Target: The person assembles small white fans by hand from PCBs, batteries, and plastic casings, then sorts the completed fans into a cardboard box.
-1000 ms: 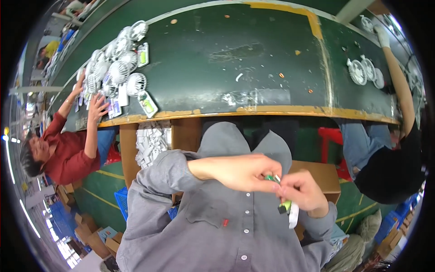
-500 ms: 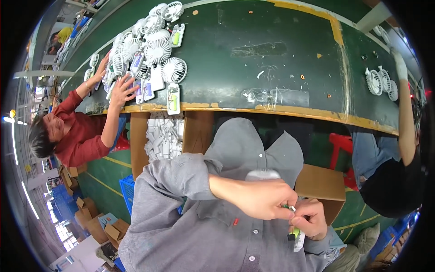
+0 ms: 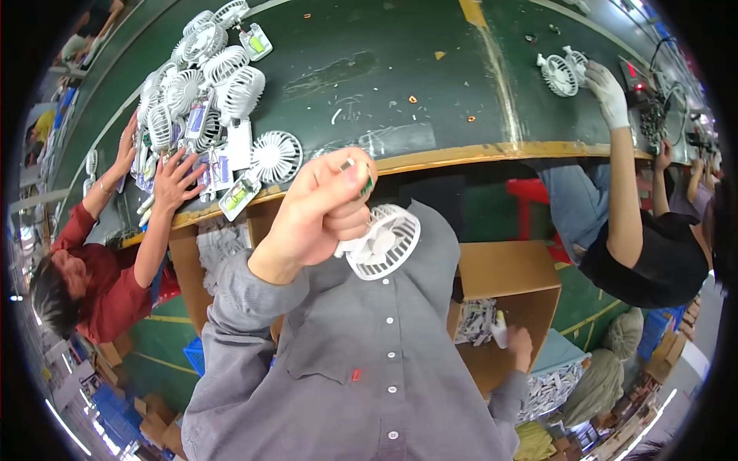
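Raised in front of my chest, my left hand [image 3: 317, 215] is closed in a fist around the stub of a small white fan [image 3: 387, 242]. Its round slatted cage hangs out below the fingers. Between the thumb and forefinger a bit of green circuit board [image 3: 367, 187] shows; the rest is covered by the hand. Lower right, my right hand [image 3: 522, 347] reaches into an open cardboard box [image 3: 509, 269]. At its fingertips is a white plastic casing [image 3: 500, 332] with a yellow-green part, tilted above a heap of similar white pieces [image 3: 477, 321]. Those fingers are slightly blurred.
A green workbench [image 3: 369, 77] runs across the front, with piled white fans [image 3: 184, 92] at left. One co-worker's hands [image 3: 175, 183] touch that pile. Another's gloved hand [image 3: 607, 92] reaches fans [image 3: 560, 75] at right. A second box of white parts [image 3: 223, 246] stands below the bench.
My hands have parted from in front of my torso. The left has risen toward the bench with the fan; the right has moved down into the right-hand box with the casing. The view has shifted.
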The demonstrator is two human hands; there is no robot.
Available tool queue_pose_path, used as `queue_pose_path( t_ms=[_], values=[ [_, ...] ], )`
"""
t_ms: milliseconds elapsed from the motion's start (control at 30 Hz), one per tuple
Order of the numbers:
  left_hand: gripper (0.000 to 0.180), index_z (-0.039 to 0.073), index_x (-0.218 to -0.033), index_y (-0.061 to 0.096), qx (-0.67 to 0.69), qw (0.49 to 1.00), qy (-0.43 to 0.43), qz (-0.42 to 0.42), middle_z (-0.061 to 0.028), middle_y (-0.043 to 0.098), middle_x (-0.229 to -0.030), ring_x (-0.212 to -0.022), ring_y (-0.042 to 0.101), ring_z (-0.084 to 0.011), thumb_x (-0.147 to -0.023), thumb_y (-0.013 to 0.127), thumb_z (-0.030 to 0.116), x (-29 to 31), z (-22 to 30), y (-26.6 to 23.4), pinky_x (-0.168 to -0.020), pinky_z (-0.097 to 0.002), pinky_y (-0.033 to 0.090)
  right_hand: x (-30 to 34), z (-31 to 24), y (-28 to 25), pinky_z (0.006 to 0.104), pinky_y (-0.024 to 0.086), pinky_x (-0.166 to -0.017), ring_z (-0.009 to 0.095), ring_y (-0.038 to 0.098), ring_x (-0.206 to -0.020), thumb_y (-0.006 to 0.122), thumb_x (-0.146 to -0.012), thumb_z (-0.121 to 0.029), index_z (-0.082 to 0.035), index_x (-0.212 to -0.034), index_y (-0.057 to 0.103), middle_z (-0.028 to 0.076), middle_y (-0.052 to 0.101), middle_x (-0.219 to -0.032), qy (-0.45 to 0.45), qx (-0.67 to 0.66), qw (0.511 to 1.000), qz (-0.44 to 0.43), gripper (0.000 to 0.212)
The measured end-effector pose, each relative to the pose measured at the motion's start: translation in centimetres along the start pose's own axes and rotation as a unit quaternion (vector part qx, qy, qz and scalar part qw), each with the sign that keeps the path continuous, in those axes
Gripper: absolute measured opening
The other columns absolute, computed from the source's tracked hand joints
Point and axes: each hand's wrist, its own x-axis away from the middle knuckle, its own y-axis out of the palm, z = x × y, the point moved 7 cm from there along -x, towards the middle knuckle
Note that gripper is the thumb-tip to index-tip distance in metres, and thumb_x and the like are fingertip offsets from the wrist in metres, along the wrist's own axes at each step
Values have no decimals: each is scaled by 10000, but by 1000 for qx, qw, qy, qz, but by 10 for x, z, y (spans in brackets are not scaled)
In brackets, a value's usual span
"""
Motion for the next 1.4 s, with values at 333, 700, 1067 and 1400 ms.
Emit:
queue_pose_path(
  t_ms=[333, 700, 1067, 1400],
  values=[
    [278, 120, -1005, 563, 236, 970, 45, 20, 90, 204, -593, -487, 175, -44, -1064, 392, 331, -49, -35, 44, -457, -227, 175, 253, -288, -213, 556, 376, -1048, 421, 505, -1242, 796, -755, -214, 9, -1335, 430, 226, 526, -1331, -651, -310, 517, 460, 721],
    [365, 12, -1138, 586, -639, 645, 388, 161, -176, 574, -1238, -1145, 559, -331, -808, 703, 112, 4, 50, 15, -960, -396, 448, 170, -366, -229, 389, 463, -1013, 241, 550, -1216, 393, -1050, -273, 27, -1360, 450, 124, 537, -1344, -450, -773, 426, -139, 435],
    [229, 35, -894, 634, -705, 168, 661, -195, -103, 615, -983, -953, 583, -248, -853, 548, 243, 87, -3, 208, -839, -449, 482, 35, -383, -344, 470, 400, -1015, 366, 516, -1224, 552, -953, -181, 7, -1197, 605, 180, 589, -1266, -508, -88, 613, 599, 313],
    [317, 33, -1036, 634, -746, 113, 573, -320, -104, 634, -1087, -1083, 559, -282, -905, 543, 308, 90, 53, 183, -912, -462, 469, 254, -456, -274, 526, 308, -1086, 420, 438, -1269, 685, -748, -195, -32, -1271, 555, 197, 518, -1315, -721, -214, 521, 404, 563]
  ],
)
